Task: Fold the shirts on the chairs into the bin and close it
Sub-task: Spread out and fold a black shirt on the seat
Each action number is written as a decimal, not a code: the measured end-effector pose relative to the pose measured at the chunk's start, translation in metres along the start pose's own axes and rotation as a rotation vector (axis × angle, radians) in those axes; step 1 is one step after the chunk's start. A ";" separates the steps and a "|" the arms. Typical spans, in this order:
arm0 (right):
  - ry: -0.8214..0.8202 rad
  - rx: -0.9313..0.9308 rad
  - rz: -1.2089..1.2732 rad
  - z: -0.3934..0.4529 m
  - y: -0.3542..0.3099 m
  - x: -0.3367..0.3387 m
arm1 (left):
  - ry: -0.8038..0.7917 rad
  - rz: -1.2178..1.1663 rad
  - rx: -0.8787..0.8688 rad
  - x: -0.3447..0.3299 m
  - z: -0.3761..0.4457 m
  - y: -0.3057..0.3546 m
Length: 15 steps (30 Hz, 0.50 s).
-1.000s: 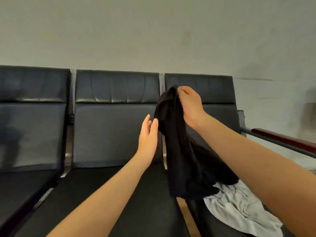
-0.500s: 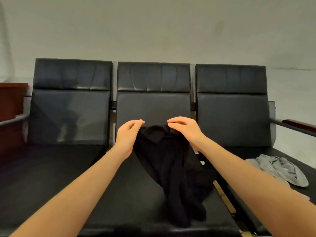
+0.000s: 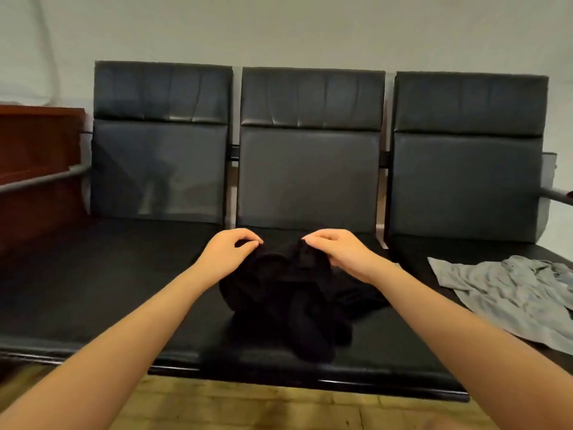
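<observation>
Head view: I see a row of three black padded chairs (image 3: 310, 178) against a pale wall (image 3: 279, 26), with a wood floor (image 3: 248, 408) below the seat fronts and a reddish wooden unit (image 3: 37, 169) at far left. My black shirt (image 3: 288, 302) lies bunched on the middle seat, its collar end toward the backrest and its long axis running from there down toward the front edge, where the lower folds stop just short of the rim. My left hand (image 3: 226, 252) pinches the fabric at the top left with curled fingers; my right hand (image 3: 341, 252) pinches the top right the same way. A grey shirt (image 3: 508, 293) lies spread and creased on the right seat, apart from the black one. The left seat (image 3: 108, 274) gives bare room beside the black shirt.
</observation>
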State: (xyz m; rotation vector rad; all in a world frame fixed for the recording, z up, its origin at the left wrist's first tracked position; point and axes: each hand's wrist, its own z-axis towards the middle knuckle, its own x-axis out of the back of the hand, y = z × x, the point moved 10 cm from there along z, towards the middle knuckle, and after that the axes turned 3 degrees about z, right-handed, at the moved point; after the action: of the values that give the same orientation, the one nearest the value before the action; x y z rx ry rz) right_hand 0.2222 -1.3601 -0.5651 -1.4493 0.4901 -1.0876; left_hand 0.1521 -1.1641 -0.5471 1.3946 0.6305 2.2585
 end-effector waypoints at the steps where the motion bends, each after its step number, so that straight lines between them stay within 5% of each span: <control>1: -0.052 -0.061 0.020 -0.007 0.018 -0.008 | -0.022 0.023 0.057 -0.011 -0.007 -0.020; 6: 0.379 -0.098 -0.044 -0.027 0.075 0.065 | 0.067 0.224 0.326 -0.023 -0.032 -0.088; 8: 0.466 -0.083 -0.242 -0.044 0.099 0.089 | 0.208 0.165 0.243 -0.015 -0.030 -0.060; 10: 0.409 -0.073 -0.427 -0.056 0.121 0.089 | 0.197 0.087 0.038 -0.030 -0.029 -0.005; 15: 0.146 -0.084 -0.680 -0.052 0.132 0.069 | -0.224 0.152 -0.383 -0.128 -0.060 0.098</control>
State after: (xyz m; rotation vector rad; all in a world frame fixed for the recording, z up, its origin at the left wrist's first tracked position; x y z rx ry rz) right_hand 0.2500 -1.4728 -0.6727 -1.6661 0.1338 -1.7326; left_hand 0.1404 -1.3252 -0.6066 1.5034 0.0160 2.1436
